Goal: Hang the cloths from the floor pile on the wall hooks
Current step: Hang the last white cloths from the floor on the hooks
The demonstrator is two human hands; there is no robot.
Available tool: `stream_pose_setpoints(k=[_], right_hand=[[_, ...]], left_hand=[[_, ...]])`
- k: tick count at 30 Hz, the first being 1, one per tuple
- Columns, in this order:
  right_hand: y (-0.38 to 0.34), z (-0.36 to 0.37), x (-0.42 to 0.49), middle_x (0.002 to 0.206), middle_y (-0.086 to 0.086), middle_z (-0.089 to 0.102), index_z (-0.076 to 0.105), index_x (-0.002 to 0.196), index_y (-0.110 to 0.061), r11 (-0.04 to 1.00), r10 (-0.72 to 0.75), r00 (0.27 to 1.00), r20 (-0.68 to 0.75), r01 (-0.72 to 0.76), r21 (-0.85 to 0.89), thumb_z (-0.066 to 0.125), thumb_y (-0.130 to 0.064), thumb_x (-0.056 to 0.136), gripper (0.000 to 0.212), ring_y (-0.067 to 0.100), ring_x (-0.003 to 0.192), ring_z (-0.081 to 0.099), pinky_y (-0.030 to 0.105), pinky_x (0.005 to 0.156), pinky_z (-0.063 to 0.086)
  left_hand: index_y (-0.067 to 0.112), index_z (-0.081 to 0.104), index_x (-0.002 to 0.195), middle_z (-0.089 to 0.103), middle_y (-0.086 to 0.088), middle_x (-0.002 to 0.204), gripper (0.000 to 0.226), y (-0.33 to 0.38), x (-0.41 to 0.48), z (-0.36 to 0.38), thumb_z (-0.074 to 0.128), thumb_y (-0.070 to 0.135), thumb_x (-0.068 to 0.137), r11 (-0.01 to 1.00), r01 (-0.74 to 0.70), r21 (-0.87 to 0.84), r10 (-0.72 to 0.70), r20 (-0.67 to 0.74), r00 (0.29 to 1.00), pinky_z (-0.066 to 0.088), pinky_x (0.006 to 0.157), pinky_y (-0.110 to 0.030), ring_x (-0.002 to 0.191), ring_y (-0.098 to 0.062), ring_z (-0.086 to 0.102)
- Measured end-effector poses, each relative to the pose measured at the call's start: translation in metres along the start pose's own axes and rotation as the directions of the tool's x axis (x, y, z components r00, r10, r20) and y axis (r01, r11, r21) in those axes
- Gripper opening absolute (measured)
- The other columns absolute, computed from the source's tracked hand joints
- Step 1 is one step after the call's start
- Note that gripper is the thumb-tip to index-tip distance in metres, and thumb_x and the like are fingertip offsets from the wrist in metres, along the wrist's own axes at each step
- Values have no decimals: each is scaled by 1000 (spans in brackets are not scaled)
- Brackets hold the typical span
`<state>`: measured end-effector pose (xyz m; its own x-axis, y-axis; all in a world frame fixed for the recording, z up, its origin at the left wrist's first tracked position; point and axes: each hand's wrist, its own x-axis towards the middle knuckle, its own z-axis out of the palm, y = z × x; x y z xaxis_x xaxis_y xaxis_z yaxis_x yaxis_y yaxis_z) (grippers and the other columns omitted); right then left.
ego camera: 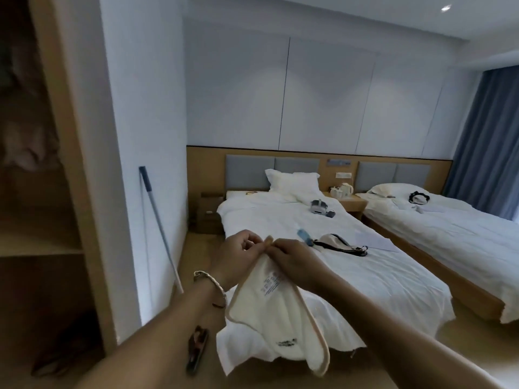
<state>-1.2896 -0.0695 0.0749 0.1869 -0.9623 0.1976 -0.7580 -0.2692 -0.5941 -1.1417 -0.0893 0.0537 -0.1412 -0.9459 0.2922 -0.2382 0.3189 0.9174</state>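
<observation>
Here, left hand (239, 255) and right hand (296, 261) pinch a cream cloth (280, 318) before the near white bed (370, 279).

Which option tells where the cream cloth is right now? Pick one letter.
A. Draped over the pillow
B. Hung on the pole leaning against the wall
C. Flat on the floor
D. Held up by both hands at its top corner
D: the left hand and the right hand both pinch the top corner of the cloth, which hangs down in front of the bed.
</observation>
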Motion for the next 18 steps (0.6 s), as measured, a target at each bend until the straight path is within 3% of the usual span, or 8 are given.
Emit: stream_pose_setpoints(k=[3, 5, 10, 14, 18], right_hand=[[-40, 45, 24, 94, 0, 64, 66, 103, -15, 998, -28, 997, 69, 24, 58, 35, -33, 103, 36, 12, 83, 61, 19, 68, 46], [-64, 73, 39, 92, 0, 65, 66, 99, -15, 995, -60, 993, 104, 51, 90, 35, -33, 102, 36, 13, 84, 62, 24, 75, 52], [-117, 143, 69, 76, -7, 58, 60, 83, -19, 981, -166, 969, 184, 144, 129, 38, -30, 101, 31, 12, 77, 58, 25, 69, 45], [-166, 205, 101, 78, 3, 64, 62, 80, -12, 965, -248, 938, 241, 216, 151, 40, -35, 98, 37, 22, 78, 60, 38, 72, 48], [-228, 275, 130, 79, 4, 63, 64, 84, -11, 934, -344, 879, 330, 284, 216, 41, -37, 98, 38, 19, 74, 59, 35, 69, 47]], left_hand=[[12, 61, 83, 59, 0, 73, 19, -21, -8, -58, 64, 29, 88, 998, 56, -36, -56, -20, 998, 42, 61, -18, 67, -9, 51], [12, 61, 83, 58, 1, 76, 16, -36, -13, -95, 61, 25, 90, 993, 101, -59, -104, -41, 994, 43, 64, -19, 71, -10, 52], [18, 59, 76, 58, 0, 78, 17, -76, -36, -170, 57, 25, 92, 954, 239, -179, -261, -113, 959, 43, 68, -27, 81, -18, 54], [13, 59, 88, 58, -10, 87, 19, -106, -61, -235, 54, 31, 94, 920, 291, -261, -351, -222, 910, 41, 71, -34, 83, -23, 52], [8, 60, 100, 61, -7, 86, 23, -134, -79, -310, 52, 29, 95, 911, 307, -276, -394, -359, 846, 43, 69, -31, 79, -20, 56]])
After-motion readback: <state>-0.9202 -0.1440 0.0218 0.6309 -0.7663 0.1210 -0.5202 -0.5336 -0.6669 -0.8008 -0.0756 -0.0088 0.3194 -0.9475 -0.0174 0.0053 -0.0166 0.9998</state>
